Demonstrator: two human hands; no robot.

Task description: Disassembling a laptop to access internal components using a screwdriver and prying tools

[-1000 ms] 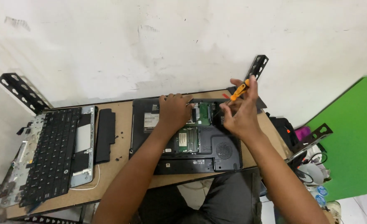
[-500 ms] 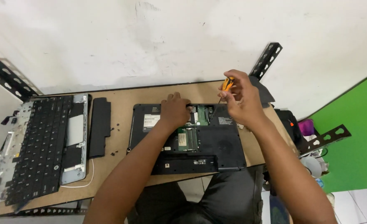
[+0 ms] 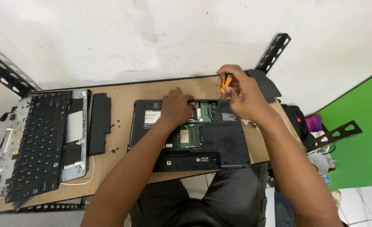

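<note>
Screwdriver point(image 3: 224, 85) upright, tip down | right hand point(image 3: 241, 94) grips it | left hand point(image 3: 176, 108) flat on laptop base point(image 3: 230, 141)

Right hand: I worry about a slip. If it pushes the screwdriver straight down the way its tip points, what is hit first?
Probably the open laptop base near its rear edge, beside the exposed green board; depth is unclear.

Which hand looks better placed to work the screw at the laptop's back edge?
Probably the right hand: it holds the screwdriver, tip down at the laptop back edge. The left hand lies flat on the laptop, holding no tool.
</note>
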